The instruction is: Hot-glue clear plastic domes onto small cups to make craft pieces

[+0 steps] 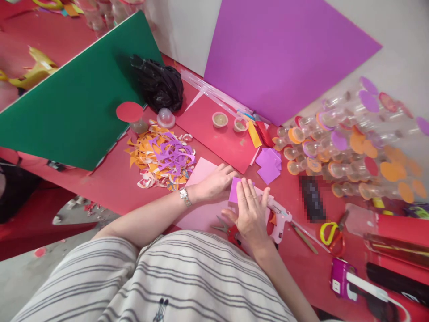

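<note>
My right hand (250, 208) lies flat, fingers together, pressing on a small purple paper piece (233, 190) that rests on a pale pink sheet (204, 172). My left hand (216, 181), with a watch on the wrist, has its fingers curled against the left edge of the same purple piece. A white glue gun (280, 218) lies just right of my right hand, and red-handled scissors (228, 230) lie just below it.
A pile of orange and purple paper scraps (164, 156) lies to the left, a stack of purple squares (269, 163) to the right. Several clear bottles with coloured caps (351, 147) are heaped at right. Green (73, 112) and purple (284, 53) boards lean behind. Yellow-handled scissors (331, 235) lie at right.
</note>
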Tool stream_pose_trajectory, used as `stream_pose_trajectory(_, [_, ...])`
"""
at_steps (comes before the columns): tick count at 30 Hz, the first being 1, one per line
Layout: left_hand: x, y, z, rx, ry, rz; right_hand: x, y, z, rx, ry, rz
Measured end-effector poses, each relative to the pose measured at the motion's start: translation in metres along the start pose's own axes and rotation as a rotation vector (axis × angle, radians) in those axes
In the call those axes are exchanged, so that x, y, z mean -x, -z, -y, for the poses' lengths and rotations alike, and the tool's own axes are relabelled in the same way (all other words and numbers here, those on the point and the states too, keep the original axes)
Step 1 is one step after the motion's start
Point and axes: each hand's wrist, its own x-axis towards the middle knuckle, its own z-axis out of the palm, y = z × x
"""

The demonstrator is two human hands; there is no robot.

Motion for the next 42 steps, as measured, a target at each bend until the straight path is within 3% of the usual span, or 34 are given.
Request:
stream_pose_trajectory(5, [0.004, 0.022, 0.004, 0.085, 0.019, -0.022, 0.003, -0.002, -0.001, -0.013, -0.015, 0.023])
stream_pose_trajectory(9, [0.007, 0.031, 0.003, 0.179, 0.011, -0.129, 0.001, 0.0, 0.0, -0.008, -0.013, 0.016])
stream_pose_trajectory(18, [0.009, 0.034, -0.006, 0.133, -0.003, -0.23, -0.024, 0.026, 0.004, -0.051, 0.001, -0.082])
stream_pose_trajectory(27, [0.007, 0.031, -0.009, 0.167, -0.03, -0.244, -0.041, 0.026, 0.021, 0.04, 0.023, -0.013])
stream_pose_trajectory(42, [0.009, 0.032, -0.008, 0.194, -0.031, -0.228, -0.042, 0.029, 0.019, 0.049, -0.026, -0.048])
